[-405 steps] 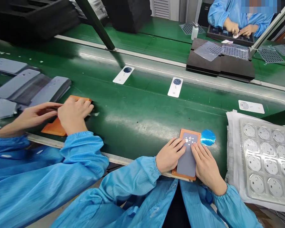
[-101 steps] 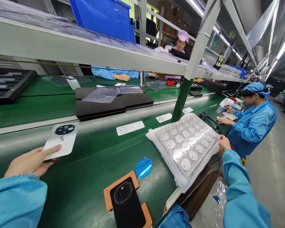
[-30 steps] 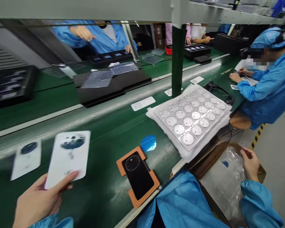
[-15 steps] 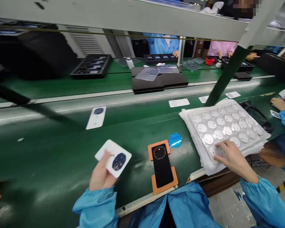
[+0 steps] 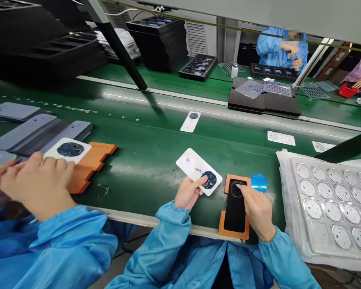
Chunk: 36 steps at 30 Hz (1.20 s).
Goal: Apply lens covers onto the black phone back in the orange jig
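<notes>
My left hand [image 5: 189, 192] pinches a white phone-shaped card [image 5: 190, 162] bearing a dark blue camera disc [image 5: 210, 180], thumb lying on the disc. My right hand [image 5: 258, 210] is closed, fingertips at the round outline [image 5: 237, 189] on a black phone-shaped panel [image 5: 235, 212]. Whatever those fingers hold, if anything, cannot be made out. The panel lies in an orange fixture [image 5: 224, 228], close to the bench edge. Beside the fixture is a round blue film [image 5: 259, 183]. To the right, a clear tray [image 5: 319, 233] holds rows of round white pieces; one front-left pocket shows no piece.
At left, a co-worker's hands [image 5: 39, 184] work over another orange fixture [image 5: 88, 168] with a white card. Stacked grey panels [image 5: 24, 132] lie behind. More white cards [image 5: 190, 121] are spaced along the green bench. A dark post [image 5: 120, 48] rises from it. Another person sits opposite.
My right hand has moved from the tray to the black panel; the tray's front-left pocket now shows no piece. The view has turned left, bringing the neighbour's hands in. My left hand still holds the card.
</notes>
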Each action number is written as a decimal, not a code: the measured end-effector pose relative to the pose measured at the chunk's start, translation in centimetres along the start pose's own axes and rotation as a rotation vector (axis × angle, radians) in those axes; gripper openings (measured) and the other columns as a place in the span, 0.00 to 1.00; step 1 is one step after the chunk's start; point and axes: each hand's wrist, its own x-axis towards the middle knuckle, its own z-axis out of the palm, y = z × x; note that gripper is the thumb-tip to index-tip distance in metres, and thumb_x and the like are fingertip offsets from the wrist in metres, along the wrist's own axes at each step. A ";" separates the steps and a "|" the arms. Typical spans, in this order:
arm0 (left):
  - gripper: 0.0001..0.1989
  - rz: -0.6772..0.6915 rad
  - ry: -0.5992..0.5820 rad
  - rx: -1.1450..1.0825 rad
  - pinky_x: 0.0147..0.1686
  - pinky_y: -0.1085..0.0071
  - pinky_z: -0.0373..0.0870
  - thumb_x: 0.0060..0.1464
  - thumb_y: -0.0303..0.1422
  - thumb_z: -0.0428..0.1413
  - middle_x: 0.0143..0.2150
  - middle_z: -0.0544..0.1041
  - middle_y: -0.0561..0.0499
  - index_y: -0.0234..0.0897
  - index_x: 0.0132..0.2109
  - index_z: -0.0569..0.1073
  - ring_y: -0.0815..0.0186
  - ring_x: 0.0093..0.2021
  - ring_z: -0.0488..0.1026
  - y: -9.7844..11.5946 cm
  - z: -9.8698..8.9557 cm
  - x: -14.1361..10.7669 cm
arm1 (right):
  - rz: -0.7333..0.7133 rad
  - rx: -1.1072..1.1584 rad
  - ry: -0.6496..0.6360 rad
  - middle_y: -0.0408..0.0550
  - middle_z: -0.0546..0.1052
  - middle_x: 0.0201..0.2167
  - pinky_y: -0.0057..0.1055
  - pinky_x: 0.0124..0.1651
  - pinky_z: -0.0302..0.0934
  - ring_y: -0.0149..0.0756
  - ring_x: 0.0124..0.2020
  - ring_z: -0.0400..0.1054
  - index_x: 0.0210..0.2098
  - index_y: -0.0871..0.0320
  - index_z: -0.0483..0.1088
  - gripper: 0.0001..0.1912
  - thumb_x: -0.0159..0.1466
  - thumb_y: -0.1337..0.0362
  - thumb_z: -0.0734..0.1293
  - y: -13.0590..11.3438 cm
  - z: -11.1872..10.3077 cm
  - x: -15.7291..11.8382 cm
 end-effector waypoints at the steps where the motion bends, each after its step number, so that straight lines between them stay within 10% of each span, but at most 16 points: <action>1: 0.24 0.004 0.017 0.001 0.17 0.81 0.60 0.35 0.35 0.72 0.30 0.75 0.50 0.28 0.38 0.74 0.74 0.23 0.68 -0.1 -0.3 -0.1 | -0.044 -0.017 -0.010 0.49 0.79 0.46 0.36 0.50 0.64 0.38 0.48 0.74 0.51 0.59 0.73 0.17 0.69 0.76 0.58 -0.2 1.2 -0.1; 12: 0.23 0.013 0.113 -0.056 0.18 0.81 0.56 0.31 0.37 0.74 0.25 0.73 0.50 0.27 0.30 0.75 0.74 0.22 0.67 0.0 -0.9 0.0 | -0.038 -0.015 -0.158 0.51 0.77 0.47 0.44 0.52 0.61 0.43 0.48 0.70 0.46 0.59 0.72 0.12 0.68 0.75 0.61 -1.2 2.8 -1.8; 20: 0.26 0.030 0.142 -0.095 0.37 0.70 0.75 0.30 0.37 0.74 0.40 0.80 0.42 0.27 0.38 0.79 0.62 0.36 0.78 -0.9 0.9 -0.3 | 0.092 0.219 -0.069 0.48 0.78 0.39 0.38 0.46 0.65 0.37 0.41 0.72 0.43 0.58 0.73 0.08 0.69 0.69 0.63 -2.3 1.3 0.2; 27: 0.26 0.197 -0.021 0.333 0.23 0.76 0.66 0.52 0.51 0.61 0.23 0.75 0.46 0.26 0.31 0.79 0.71 0.20 0.68 -3.4 3.9 -1.4 | 0.255 0.425 0.052 0.49 0.77 0.41 0.31 0.40 0.69 0.33 0.39 0.73 0.45 0.57 0.71 0.06 0.68 0.67 0.64 -4.5 0.4 3.3; 36: 0.24 0.526 -0.282 0.556 0.57 0.70 0.68 0.67 0.46 0.46 0.53 0.77 0.46 0.37 0.57 0.76 0.62 0.54 0.74 -3.3 5.5 -3.5 | 0.314 0.403 0.214 0.48 0.76 0.38 0.31 0.42 0.67 0.34 0.41 0.71 0.39 0.58 0.72 0.03 0.67 0.66 0.66 -3.4 0.5 4.7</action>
